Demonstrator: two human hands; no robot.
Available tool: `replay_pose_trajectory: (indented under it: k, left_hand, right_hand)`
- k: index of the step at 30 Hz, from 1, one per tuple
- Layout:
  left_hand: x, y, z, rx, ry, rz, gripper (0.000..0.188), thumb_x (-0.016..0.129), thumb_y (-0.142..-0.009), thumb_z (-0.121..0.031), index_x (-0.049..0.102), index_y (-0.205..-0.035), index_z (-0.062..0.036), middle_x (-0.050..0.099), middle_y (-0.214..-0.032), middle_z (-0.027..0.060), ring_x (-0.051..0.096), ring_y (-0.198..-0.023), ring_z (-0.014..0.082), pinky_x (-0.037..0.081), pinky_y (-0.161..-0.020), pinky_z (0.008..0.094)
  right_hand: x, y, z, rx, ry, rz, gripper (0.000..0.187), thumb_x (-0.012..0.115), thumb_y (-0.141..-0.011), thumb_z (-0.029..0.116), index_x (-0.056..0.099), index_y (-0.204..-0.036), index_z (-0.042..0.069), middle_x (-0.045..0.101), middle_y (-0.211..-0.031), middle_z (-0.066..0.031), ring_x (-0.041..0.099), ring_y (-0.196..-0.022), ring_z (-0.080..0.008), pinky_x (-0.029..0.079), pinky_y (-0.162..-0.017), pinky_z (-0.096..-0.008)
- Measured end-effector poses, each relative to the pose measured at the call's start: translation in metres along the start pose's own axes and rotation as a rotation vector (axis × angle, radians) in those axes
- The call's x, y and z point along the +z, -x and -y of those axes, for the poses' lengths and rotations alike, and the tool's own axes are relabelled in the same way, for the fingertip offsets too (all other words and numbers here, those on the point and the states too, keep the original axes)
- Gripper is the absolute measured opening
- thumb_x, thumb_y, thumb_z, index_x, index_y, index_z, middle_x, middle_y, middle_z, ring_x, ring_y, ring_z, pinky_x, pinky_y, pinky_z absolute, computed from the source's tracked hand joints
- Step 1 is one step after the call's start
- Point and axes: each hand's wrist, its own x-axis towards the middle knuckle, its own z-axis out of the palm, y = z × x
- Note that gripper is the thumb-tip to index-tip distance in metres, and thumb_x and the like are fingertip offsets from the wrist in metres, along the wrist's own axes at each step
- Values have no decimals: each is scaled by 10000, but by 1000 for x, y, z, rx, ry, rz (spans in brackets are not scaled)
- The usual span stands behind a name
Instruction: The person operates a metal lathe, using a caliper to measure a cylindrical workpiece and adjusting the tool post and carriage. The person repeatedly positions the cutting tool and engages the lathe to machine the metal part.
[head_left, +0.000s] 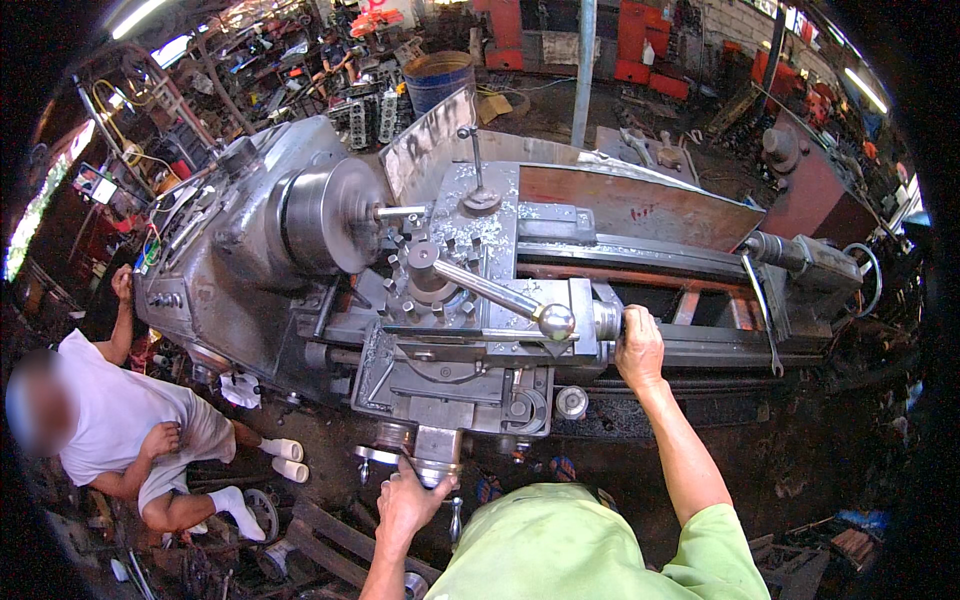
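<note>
A large grey metal lathe (215, 235) stands in front of me. My left hand (408, 500) holds the rim of the cross-slide handwheel (436, 470), its index finger lying along the wheel. My right hand (638, 345) is closed around the end of the top slide, by a round metal collar (607, 320); the handle under the fingers is mostly hidden. Between my hands sits the tool post (424, 262), ringed with several bolts, its ball-ended lever (495, 290) pointing right. The chuck (330, 215) looks smooth and blurred, with a bar (402, 212) reaching from it toward the carriage.
Metal chips (548, 217) litter the carriage. A wrench (762, 315) leans across the bed near the tailstock (800, 262). Another person (135, 410) sits at left, one hand at the headstock. A drum (440, 82) and a post (584, 75) stand behind.
</note>
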Motion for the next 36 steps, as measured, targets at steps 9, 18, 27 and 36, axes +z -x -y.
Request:
replay_pose_trajectory:
  k: [9,18,27,36]
  left_hand:
    - [-2,20,-7,89,-11,-120,1051,761,-790,-522,311,-1457,155,632,-1142,362,637,-1083,482,523,-921,529]
    - [-8,27,-6,158,16,-141,966,764,-799,-479,372,-1450,118,624,-1186,359,639,-1100,469,518,-944,512]
    - [9,-45,65,63,764,257,774,778,-827,-396,518,-1386,72,659,-1255,203,621,-1172,305,468,-1019,393]
    - [51,-51,68,3,1330,318,749,814,-813,-283,482,-1394,54,627,-1277,140,595,-1161,231,456,-1012,378]
  right_hand:
    - [2,1,0,1,-2,-12,384,590,-674,-86,530,-1039,14,592,-1073,-186,593,-982,-404,504,-832,-483]
    - [1,2,-1,23,-3,18,390,604,-690,-75,524,-1063,11,599,-1136,-196,596,-1020,-412,505,-870,-492]
    - [-51,-39,-7,99,-148,652,910,814,-707,233,389,-1482,17,544,-1345,-236,512,-1261,-404,432,-1072,-464]
    - [-17,-82,-7,32,-139,937,838,849,-596,243,525,-1337,22,651,-1209,-258,608,-1160,-414,496,-1001,-467]
